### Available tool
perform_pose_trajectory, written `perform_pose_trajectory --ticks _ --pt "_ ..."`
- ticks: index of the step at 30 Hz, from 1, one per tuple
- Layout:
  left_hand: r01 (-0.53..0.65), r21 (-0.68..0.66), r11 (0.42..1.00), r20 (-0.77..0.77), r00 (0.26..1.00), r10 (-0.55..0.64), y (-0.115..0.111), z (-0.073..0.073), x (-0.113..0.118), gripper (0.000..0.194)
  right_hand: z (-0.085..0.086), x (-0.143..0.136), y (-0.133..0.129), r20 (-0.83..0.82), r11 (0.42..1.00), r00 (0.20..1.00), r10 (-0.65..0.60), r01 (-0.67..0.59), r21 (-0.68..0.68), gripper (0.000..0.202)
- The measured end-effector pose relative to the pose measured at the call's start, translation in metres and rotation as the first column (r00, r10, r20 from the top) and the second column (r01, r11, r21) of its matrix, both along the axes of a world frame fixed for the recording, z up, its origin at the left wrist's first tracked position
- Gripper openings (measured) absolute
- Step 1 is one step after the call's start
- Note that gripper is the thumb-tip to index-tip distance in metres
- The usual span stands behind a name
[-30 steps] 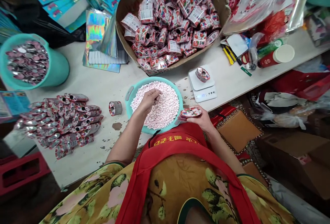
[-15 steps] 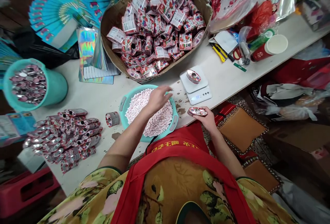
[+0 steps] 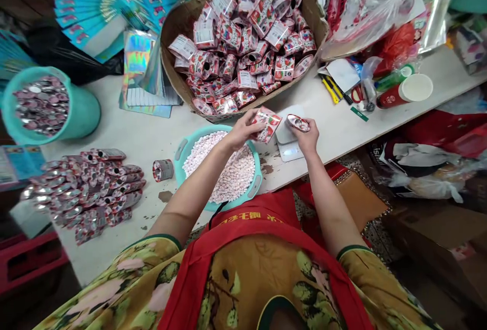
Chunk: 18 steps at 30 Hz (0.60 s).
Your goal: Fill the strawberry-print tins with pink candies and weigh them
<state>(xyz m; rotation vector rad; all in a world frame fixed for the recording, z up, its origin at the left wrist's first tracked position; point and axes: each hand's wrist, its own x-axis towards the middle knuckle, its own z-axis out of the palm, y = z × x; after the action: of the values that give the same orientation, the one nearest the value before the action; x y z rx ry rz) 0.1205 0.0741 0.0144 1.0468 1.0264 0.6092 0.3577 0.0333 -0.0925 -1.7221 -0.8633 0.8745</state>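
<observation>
My left hand (image 3: 242,132) is closed on a red strawberry-printed pouch (image 3: 268,124), held up between the basin and the scale. In my right hand (image 3: 309,139) is an open-topped pouch (image 3: 297,122), right over the plate of a white digital scale (image 3: 291,152); whether it touches the plate I cannot tell. Below my left forearm stands a turquoise basin (image 3: 180,149) full of small pale pink candies (image 3: 238,178). A single pouch (image 3: 163,170) lies on the table left of the basin.
A cardboard box (image 3: 178,86) heaped with pouches stands behind the basin. Several filled-looking pouches (image 3: 99,183) stand in rows at left, near a turquoise bucket (image 3: 85,117). Cutter knives (image 3: 330,90) and a paper cup (image 3: 405,92) lie at right.
My left hand moved from above the candies toward the scale and now grips a pouch. My right hand rose with its pouch from the table edge to the scale. The pouch seen on the scale is gone from there.
</observation>
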Motion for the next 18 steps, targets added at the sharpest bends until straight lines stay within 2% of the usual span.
perform_pose_trajectory --ticks 2,4,5,7,8,10,12,14,16,18 --pt "-0.142 -0.111 0.984 0.025 0.989 0.146 -0.022 0.005 -0.016 0.062 -0.003 -0.004 0.019 0.057 0.996 0.995 0.083 -0.081 -0.032 0.057" --pt "-0.205 -0.115 0.972 -0.003 0.979 0.206 -0.039 0.007 -0.025 0.058 0.003 -0.005 0.025 0.178 0.993 0.977 0.114 -0.11 -0.035 0.064" --pt "-0.193 -0.079 0.978 -0.033 0.981 0.191 -0.045 0.009 -0.027 0.057 0.01 -0.006 0.022 0.248 0.995 0.964 0.099 -0.101 -0.003 0.071" --pt "-0.095 0.052 0.994 -0.145 0.984 0.102 -0.054 0.016 -0.032 0.056 0.032 -0.012 0.007 0.313 0.991 0.949 0.049 -0.085 0.104 0.082" --pt "-0.027 0.124 0.992 -0.211 0.976 0.053 -0.058 0.021 -0.034 0.054 0.046 -0.019 -0.005 0.274 0.985 0.96 0.067 -0.107 0.136 0.083" --pt "0.089 0.225 0.97 -0.309 0.951 -0.016 -0.064 0.031 -0.038 0.052 0.071 -0.038 -0.031 0.045 0.961 0.967 0.251 -0.254 0.107 0.079" --pt "0.125 0.222 0.967 -0.31 0.949 -0.051 -0.069 0.036 -0.038 0.05 0.09 -0.061 -0.056 -0.255 0.885 0.853 0.456 -0.465 0.028 0.077" --pt "0.086 0.086 0.993 -0.2 0.977 -0.068 -0.074 0.033 -0.037 0.049 0.099 -0.08 -0.074 -0.431 0.824 0.756 0.492 -0.564 -0.049 0.074" --pt "0.01 -0.15 0.989 -0.028 1.0 -0.014 -0.08 0.026 -0.037 0.047 0.101 -0.092 -0.085 -0.471 0.833 0.773 0.425 -0.537 -0.13 0.067" --pt "-0.053 -0.375 0.926 0.11 0.989 0.101 -0.086 0.019 -0.04 0.047 0.1 -0.096 -0.093 -0.49 0.859 0.801 0.345 -0.479 -0.179 0.062"
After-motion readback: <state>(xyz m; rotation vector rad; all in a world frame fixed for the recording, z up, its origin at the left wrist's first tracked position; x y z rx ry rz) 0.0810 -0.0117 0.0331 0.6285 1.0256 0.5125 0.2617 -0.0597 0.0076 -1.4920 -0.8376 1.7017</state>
